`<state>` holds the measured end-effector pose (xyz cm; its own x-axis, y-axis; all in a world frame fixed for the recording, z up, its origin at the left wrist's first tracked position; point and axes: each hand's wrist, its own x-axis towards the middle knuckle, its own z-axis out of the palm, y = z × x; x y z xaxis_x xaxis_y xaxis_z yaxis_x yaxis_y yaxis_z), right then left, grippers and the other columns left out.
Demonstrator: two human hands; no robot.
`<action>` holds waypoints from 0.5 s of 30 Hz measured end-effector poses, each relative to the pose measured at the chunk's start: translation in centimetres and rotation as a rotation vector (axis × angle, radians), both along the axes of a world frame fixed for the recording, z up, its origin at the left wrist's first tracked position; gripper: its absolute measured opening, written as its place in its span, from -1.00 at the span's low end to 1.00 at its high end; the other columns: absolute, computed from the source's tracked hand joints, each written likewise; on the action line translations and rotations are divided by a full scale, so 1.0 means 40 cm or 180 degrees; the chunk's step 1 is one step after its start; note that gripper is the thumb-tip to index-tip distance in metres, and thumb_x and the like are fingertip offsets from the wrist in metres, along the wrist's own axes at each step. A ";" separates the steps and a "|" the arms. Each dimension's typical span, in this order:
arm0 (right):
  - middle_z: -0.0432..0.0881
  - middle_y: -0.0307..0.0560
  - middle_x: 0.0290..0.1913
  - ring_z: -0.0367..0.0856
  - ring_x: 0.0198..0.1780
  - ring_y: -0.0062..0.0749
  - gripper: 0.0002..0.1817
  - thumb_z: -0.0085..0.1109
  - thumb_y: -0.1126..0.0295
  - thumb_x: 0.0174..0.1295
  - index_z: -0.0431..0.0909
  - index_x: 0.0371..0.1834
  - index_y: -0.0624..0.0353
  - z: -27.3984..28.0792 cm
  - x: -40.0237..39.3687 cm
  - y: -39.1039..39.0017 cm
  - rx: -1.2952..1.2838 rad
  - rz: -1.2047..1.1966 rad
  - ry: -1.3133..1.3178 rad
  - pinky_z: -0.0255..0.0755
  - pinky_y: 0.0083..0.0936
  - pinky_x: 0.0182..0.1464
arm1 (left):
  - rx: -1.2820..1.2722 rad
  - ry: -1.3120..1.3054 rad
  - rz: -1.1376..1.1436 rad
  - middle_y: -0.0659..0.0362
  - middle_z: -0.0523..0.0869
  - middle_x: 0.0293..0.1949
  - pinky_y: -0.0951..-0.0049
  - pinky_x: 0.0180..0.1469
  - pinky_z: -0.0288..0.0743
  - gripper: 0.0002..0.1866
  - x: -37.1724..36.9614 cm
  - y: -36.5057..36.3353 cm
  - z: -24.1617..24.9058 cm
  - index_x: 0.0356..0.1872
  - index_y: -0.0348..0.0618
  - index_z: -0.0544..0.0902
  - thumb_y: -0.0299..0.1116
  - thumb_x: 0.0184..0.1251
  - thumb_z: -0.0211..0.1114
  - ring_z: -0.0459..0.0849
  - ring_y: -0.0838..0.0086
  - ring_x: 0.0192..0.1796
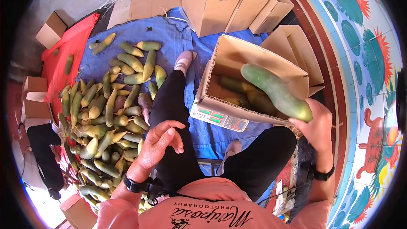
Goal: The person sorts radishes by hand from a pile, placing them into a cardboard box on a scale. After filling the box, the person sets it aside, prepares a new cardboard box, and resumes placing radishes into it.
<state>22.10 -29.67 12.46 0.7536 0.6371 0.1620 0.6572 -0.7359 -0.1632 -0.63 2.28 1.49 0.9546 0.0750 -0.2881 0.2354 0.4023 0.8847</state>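
Fingers of the right hand [320,123] curl firmly around the near, yellowish end of a long green vegetable [275,90], thumb on one side and fingertips on the other. Gripping it by that end leaves the rest free, slanting over the mouth of an open cardboard box [258,55]. The right forearm reaches forward beside the box's near right corner, elbow bent, wrist turned in towards the opening. The left hand [160,143] holds nothing; it hovers over the left thigh, to the near left of the box, fingers apart and loosely bent, forearm angled up from the lap.

Between the knees and the box is a scale [224,121] with lit green displays. The box seems to rest on it, probably so that the contents' weight bears on the scale. Inside the box, more vegetables lie lengthwise, side by side, which likely saves room.

Left of the box, a large heap of similar vegetables [97,131] spreads over a blue sheet [173,38], within the left hand's side. Past the heap is another person's dark-clothed leg [44,154]. Beyond the box's far side stand taller cardboard boxes [212,15], close together.
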 end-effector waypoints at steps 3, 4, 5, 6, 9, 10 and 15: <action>0.62 0.05 -0.38 0.61 -0.30 0.03 -0.49 0.54 0.26 -0.28 0.55 -0.25 0.24 -0.070 0.095 0.026 -0.0523 0.0082 0.0059 0.49 -0.23 -0.23 | -0.0017 0.0146 0.0235 0.14 0.65 -0.43 0.58 -0.33 0.56 -0.63 0.005 -0.008 -0.005 0.08 -0.28 0.49 -0.16 0.53 0.03 0.67 0.49 -0.42; 0.62 0.03 -0.40 0.61 -0.33 0.02 -0.50 0.54 0.21 -0.25 0.56 -0.26 0.24 -0.095 0.121 0.039 -0.0774 0.0234 0.0070 0.49 -0.21 -0.24 | 0.0024 0.0166 0.0217 0.14 0.66 -0.43 0.59 -0.35 0.56 -0.66 0.009 -0.010 -0.003 0.07 -0.26 0.49 -0.19 0.54 0.02 0.67 0.49 -0.43; 0.62 0.03 -0.40 0.61 -0.33 0.02 -0.50 0.54 0.21 -0.25 0.56 -0.26 0.24 -0.124 0.149 0.051 -0.0768 0.0270 0.0085 0.49 -0.21 -0.24 | 0.0070 0.0189 0.0201 0.14 0.66 -0.42 0.59 -0.37 0.56 -0.69 0.011 -0.011 -0.002 0.06 -0.25 0.49 -0.22 0.54 0.02 0.68 0.49 -0.43; 0.63 0.03 -0.35 0.62 -0.27 0.01 -0.49 0.52 0.21 -0.21 0.56 -0.20 0.21 -0.154 0.175 0.060 -0.0890 0.0370 0.0232 0.49 -0.21 -0.19 | 0.0076 0.0214 0.0231 0.14 0.66 -0.42 0.59 -0.37 0.56 -0.69 0.010 -0.012 -0.004 0.06 -0.25 0.49 -0.22 0.54 0.02 0.68 0.49 -0.43; 0.63 0.01 -0.23 0.62 -0.13 -0.02 -0.49 0.48 0.23 -0.13 0.54 -0.08 0.13 -0.238 0.225 0.075 -0.0838 0.0764 0.0376 0.49 -0.21 -0.09 | -0.0016 0.0192 0.0363 0.13 0.66 -0.42 0.58 -0.36 0.57 -0.71 0.001 -0.015 -0.006 0.03 -0.24 0.50 -0.23 0.54 0.02 0.69 0.48 -0.42; 0.63 0.00 -0.15 0.61 -0.06 -0.04 -0.48 0.45 0.25 -0.10 0.53 -0.01 0.07 -0.255 0.233 0.082 -0.0649 0.1034 0.0358 0.48 -0.21 -0.04 | -0.0011 0.0226 0.0429 0.13 0.66 -0.42 0.58 -0.36 0.57 -0.71 -0.006 -0.011 -0.008 0.03 -0.24 0.50 -0.23 0.54 0.02 0.69 0.48 -0.42; 0.60 0.05 -0.25 0.60 -0.11 0.04 -0.81 0.14 0.44 0.11 0.57 -0.18 0.02 -0.302 0.286 0.024 -0.1574 0.0840 0.0467 0.48 -0.12 -0.10 | 0.0476 0.0243 0.1381 0.17 0.65 -0.49 0.52 -0.32 0.52 -0.68 -0.102 0.075 -0.044 -0.08 -0.25 0.56 -0.18 0.52 0.03 0.64 0.51 -0.44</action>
